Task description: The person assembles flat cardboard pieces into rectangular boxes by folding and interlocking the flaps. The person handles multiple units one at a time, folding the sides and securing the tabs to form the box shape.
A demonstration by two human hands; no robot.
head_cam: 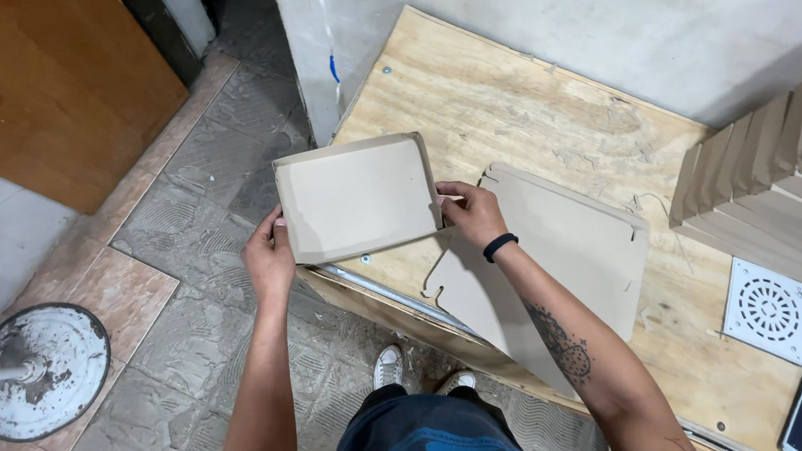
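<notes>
Already the cardboard tray [358, 198] had its edges folded up, gripped between the left hand [269, 258] and right hand [473, 213]; just beneath the right hand lay an unfolded flat blank [566, 257].

Head-worn view, steeply downward, close over workbench [509, 112]

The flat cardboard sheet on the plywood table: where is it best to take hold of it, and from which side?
Probably by its near edge, from the person's side. The flat cardboard sheet lies flat on the plywood table, and its near corner reaches the table's front edge, so fingers can slip under there. The right hand is nearest, though it holds the cardboard tray.
</notes>
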